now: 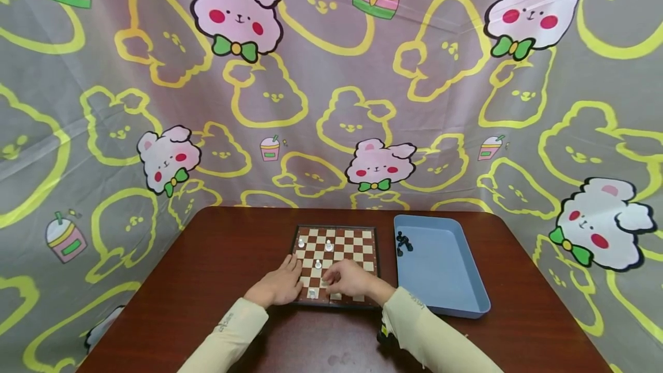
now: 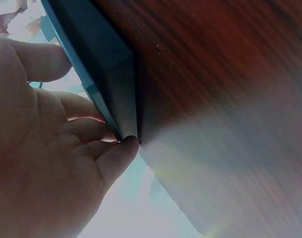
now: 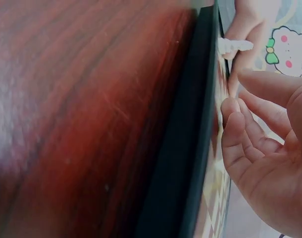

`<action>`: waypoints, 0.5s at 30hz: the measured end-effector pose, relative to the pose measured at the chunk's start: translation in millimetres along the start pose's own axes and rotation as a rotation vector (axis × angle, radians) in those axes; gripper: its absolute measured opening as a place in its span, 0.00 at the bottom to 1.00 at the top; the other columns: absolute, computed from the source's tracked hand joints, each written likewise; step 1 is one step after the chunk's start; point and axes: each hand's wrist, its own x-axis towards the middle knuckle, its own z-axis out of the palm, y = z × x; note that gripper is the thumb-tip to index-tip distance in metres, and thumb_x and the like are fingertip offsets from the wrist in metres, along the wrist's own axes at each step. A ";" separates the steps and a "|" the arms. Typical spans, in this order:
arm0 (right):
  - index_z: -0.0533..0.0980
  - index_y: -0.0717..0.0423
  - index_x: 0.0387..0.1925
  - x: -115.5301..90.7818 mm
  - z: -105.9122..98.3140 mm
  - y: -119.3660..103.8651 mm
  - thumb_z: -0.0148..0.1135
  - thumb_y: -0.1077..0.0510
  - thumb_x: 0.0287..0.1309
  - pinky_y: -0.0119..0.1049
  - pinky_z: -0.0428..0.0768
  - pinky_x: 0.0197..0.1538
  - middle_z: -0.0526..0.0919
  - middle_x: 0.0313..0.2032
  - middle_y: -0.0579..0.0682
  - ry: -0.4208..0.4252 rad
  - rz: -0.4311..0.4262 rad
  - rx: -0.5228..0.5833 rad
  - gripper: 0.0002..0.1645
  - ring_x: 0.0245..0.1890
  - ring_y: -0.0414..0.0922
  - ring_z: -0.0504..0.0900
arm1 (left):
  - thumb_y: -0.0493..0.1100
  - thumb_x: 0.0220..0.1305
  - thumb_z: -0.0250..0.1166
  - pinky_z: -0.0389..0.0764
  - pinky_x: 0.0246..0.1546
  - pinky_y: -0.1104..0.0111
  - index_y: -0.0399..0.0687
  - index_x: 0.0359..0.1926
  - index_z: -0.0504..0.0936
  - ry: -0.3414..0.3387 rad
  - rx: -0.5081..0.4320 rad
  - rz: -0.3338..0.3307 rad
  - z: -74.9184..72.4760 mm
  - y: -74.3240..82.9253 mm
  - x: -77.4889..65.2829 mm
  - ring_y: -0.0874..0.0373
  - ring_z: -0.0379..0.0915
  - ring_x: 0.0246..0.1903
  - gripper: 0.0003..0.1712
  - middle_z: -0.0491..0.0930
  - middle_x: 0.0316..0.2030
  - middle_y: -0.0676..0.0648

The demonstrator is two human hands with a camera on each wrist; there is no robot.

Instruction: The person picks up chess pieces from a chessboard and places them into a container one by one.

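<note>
A brown-and-cream chessboard with a dark rim lies on the table. My left hand rests along its left edge, fingers fairly straight; in the left wrist view the little finger lies at the board's corner. My right hand is low over the board's near half, fingers bent down toward the squares; whether it pinches a piece I cannot tell. White chess pieces stand about it: one near the front edge between the hands, one mid-board, one farther back and one at the far left.
Right of the board sits a blue tray with several black chess pieces by its left wall. Dark brown wooden table surrounds both. A patterned curtain hangs behind and at the sides.
</note>
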 end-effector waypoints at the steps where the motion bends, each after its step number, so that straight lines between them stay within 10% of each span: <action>1: 0.83 0.58 0.39 0.5 1.5 -0.3 0.69 0.62 0.51 0.30 0.77 0.33 0.82 0.30 0.43 0.000 0.000 -0.004 0.11 0.29 0.33 0.77 | 0.47 0.71 0.47 0.58 0.64 0.54 0.29 0.68 0.58 -0.001 0.001 0.001 0.3 -0.2 0.0 0.41 0.40 0.70 0.33 0.50 0.70 0.33; 15: 0.83 0.59 0.36 6.7 14.1 -6.8 0.70 0.66 0.48 0.26 0.76 0.31 0.83 0.28 0.46 -0.014 -0.020 0.016 0.10 0.26 0.31 0.77 | 0.47 0.70 0.49 0.59 0.63 0.53 0.28 0.67 0.59 0.011 -0.001 0.001 0.9 -0.3 -1.2 0.41 0.42 0.70 0.33 0.51 0.69 0.32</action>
